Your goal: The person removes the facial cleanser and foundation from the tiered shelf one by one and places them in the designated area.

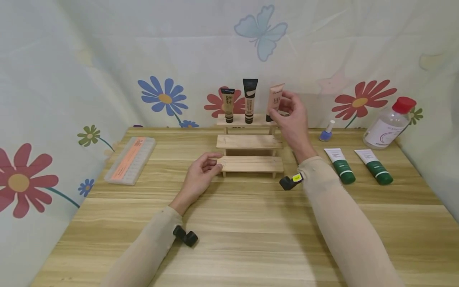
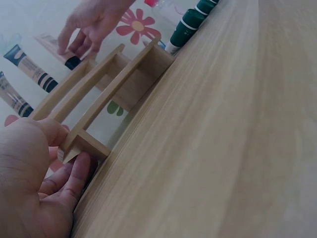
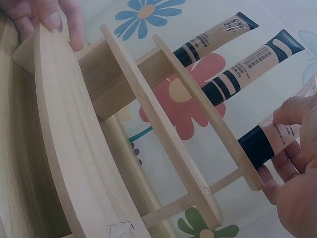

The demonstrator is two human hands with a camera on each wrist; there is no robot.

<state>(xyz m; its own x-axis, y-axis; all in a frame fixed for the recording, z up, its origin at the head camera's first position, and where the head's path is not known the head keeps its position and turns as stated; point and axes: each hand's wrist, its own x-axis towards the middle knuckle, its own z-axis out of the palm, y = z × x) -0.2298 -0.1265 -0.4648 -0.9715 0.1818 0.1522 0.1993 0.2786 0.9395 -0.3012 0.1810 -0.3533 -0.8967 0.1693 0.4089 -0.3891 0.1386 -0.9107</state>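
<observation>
A three-tier wooden display stand (image 1: 250, 142) stands on the table. On its top tier, a gold tube with a black cap (image 1: 228, 105) and a taller black-topped tube (image 1: 249, 101) stand upright, caps down. At the right end of that tier my right hand (image 1: 293, 115) pinches a pink BB cream tube (image 1: 275, 98) between thumb and fingers. Its black cap (image 3: 255, 147) is down at the tier's surface, and the tube tilts slightly. My left hand (image 2: 37, 173) grips the left end of the lowest tier, thumb above and fingers beneath.
Right of the stand are a blue nail polish bottle (image 1: 326, 132), two green-and-white tubes lying flat (image 1: 340, 165) and a clear bottle with a red cap (image 1: 385, 126). A clear plastic case with an orange label (image 1: 130, 160) lies at left. A flowered curtain (image 1: 201, 48) hangs behind.
</observation>
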